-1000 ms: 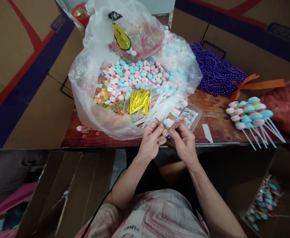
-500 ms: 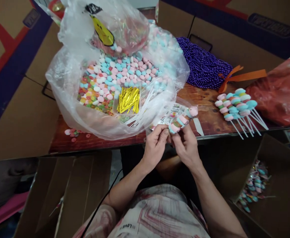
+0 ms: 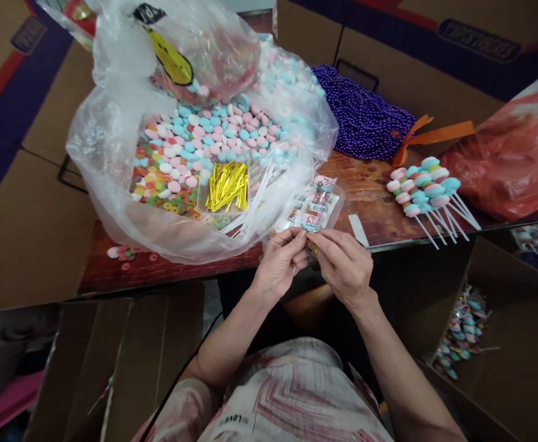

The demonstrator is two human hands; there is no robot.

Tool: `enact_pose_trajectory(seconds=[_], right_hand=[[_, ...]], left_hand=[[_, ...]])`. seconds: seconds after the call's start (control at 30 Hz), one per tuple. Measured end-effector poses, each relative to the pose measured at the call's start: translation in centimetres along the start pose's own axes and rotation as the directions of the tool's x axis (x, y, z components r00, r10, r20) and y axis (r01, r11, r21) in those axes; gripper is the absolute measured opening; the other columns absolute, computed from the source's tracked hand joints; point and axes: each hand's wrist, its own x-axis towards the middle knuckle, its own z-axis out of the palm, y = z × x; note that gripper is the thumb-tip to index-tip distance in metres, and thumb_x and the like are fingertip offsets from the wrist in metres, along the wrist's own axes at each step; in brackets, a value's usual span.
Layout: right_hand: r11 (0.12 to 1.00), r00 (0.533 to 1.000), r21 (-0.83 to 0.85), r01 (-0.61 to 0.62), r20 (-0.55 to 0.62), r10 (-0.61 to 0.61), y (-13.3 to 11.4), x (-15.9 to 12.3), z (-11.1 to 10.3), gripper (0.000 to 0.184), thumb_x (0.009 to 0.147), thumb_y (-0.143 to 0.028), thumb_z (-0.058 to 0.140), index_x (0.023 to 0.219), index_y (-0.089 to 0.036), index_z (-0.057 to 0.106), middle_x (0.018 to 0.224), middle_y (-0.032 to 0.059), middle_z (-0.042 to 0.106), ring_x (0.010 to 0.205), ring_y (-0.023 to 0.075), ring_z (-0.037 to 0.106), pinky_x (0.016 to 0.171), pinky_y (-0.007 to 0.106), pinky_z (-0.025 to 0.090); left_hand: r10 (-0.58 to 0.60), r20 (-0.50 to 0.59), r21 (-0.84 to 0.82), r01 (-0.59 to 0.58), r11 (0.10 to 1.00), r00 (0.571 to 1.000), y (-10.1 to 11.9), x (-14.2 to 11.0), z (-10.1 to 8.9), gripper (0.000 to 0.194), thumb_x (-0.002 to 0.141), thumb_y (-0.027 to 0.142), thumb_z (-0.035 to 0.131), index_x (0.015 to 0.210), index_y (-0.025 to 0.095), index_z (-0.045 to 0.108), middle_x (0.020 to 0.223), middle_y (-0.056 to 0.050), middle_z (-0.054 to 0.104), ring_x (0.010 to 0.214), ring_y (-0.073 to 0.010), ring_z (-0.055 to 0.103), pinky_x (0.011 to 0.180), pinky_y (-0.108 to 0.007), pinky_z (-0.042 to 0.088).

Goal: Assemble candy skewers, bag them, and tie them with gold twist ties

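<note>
My left hand point(image 3: 280, 261) is closed at the table's front edge, pinching the lower end of a candy skewer point(image 3: 311, 217) in a clear printed wrapper. The skewer's pink and blue candies point away from me, over a stack of printed clear bags point(image 3: 296, 212). My right hand point(image 3: 345, 264) is closed too, its fingertips meeting the left ones. A bit of gold twist tie point(image 3: 313, 247) shows under the right fingers; the rest is hidden. Left of the hands, a tub of gold twist ties point(image 3: 227, 187) and white sticks point(image 3: 262, 190) lie in a large plastic bag point(image 3: 98, 202).
Pink, blue and white candies point(image 3: 222, 129) and gummy rings point(image 3: 149, 166) fill the bag. Unwrapped candy skewers point(image 3: 425, 187) lie right, near purple bead strings point(image 3: 365, 116) and a red bag point(image 3: 503, 159). Below right, a carton point(image 3: 517, 344) holds wrapped skewers point(image 3: 466, 331).
The candy skewer has swung from pointing right to pointing away from me. My right hand has turned over the left fingertips, and a gold twist tie now shows there. The view shifted slightly right.
</note>
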Motion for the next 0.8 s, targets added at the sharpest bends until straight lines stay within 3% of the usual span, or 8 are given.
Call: enact_pose_trajectory(seconds=[0.1,0.2,0.33,0.5,0.57,0.7,0.73,0.8], right_hand=[[0.999,0.997,-0.043,0.028,-0.073,-0.031,-0.1,0.0,0.2,0.021,0.092,-0.007,0.059,0.102,-0.021,0.07,0.093,0.0076,0.075,0.083,0.0174,0.069,0.073,0.029,0.055],[0.991,0.985,0.009,-0.133,-0.112,0.134,-0.7,-0.2,0.3,0.014,0.094,-0.013,0.055,0.094,-0.022,0.066,0.086,0.0062,0.07,0.08,0.0183,0.066,0.071,0.032,0.053],[0.9,0.914,0.213,-0.38,-0.064,0.401,-1.4,-0.5,-0.8,0.011,0.095,-0.016,0.052,0.089,-0.022,0.06,0.079,0.0017,0.061,0.071,0.016,0.059,0.066,0.031,0.049],[0.791,0.812,0.277,-0.545,-0.061,0.581,-1.7,0.1,-4.7,0.01,0.094,-0.018,0.058,0.087,-0.022,0.063,0.078,-0.0004,0.061,0.071,0.0139,0.058,0.066,0.028,0.047],[0.796,0.806,0.275,-0.54,-0.103,0.582,-1.8,0.3,-5.9,0.008,0.093,-0.018,0.06,0.088,-0.022,0.065,0.08,0.0003,0.062,0.073,0.015,0.059,0.067,0.029,0.048],[0.828,0.825,0.27,-0.491,-0.16,0.541,-2.4,-0.8,-6.7,0.009,0.089,-0.015,0.066,0.091,-0.024,0.071,0.083,0.0016,0.068,0.077,0.0175,0.063,0.071,0.032,0.05],[0.811,0.808,0.289,-0.51,-0.162,0.566,-2.5,-1.4,-6.8,0.01,0.089,-0.016,0.067,0.091,-0.024,0.072,0.084,0.0019,0.069,0.078,0.0177,0.064,0.072,0.033,0.05],[0.717,0.728,0.364,-0.595,-0.135,0.672,-2.8,-3.1,-6.9,0.01,0.092,-0.02,0.065,0.092,-0.023,0.074,0.083,0.002,0.069,0.075,0.0166,0.063,0.067,0.031,0.05]], left_hand=[[-0.006,0.041,-0.004,0.006,1.0,0.999,-0.4,-0.5,0.3,0.039,0.061,0.032,0.093,0.073,0.015,0.06,0.056,0.009,0.045,0.044,-0.0004,0.035,0.042,-0.013,0.026],[0.033,0.081,0.017,-0.035,0.999,0.996,-1.0,-0.4,0.9,0.035,0.066,0.035,0.091,0.076,0.017,0.063,0.06,0.007,0.051,0.051,-0.0031,0.044,0.049,-0.015,0.037],[0.057,0.171,0.101,-0.076,0.992,0.984,-1.4,0.3,1.8,0.041,0.068,0.053,0.087,0.076,0.018,0.066,0.072,0.001,0.059,0.072,-0.0121,0.058,0.063,-0.024,0.049],[0.171,0.349,0.292,-0.28,0.915,0.922,-1.3,-0.5,2.8,0.056,0.085,0.072,0.057,0.075,0.019,0.07,0.088,-0.009,0.065,0.107,-0.025,0.059,0.092,-0.038,0.051],[0.195,0.357,0.402,-0.339,0.851,0.914,-1.7,-0.9,3.2,0.058,0.091,0.07,0.049,0.067,0.02,0.067,0.086,-0.009,0.064,0.104,-0.0234,0.057,0.098,-0.038,0.047],[0.133,0.303,0.533,-0.283,0.797,0.944,-3.0,-0.8,3.8,0.055,0.089,0.067,0.056,0.064,0.019,0.063,0.078,-0.004,0.057,0.08,-0.0161,0.053,0.085,-0.033,0.047],[0.109,0.323,0.53,-0.275,0.802,0.94,-3.3,-0.7,3.9,0.054,0.088,0.066,0.059,0.063,0.018,0.063,0.077,-0.003,0.057,0.08,-0.0158,0.054,0.085,-0.032,0.047],[0.055,0.382,0.507,-0.259,0.822,0.922,-4.1,-0.5,4.0,0.048,0.087,0.061,0.064,0.065,0.017,0.065,0.08,-0.004,0.06,0.085,-0.0168,0.057,0.086,-0.032,0.047]])
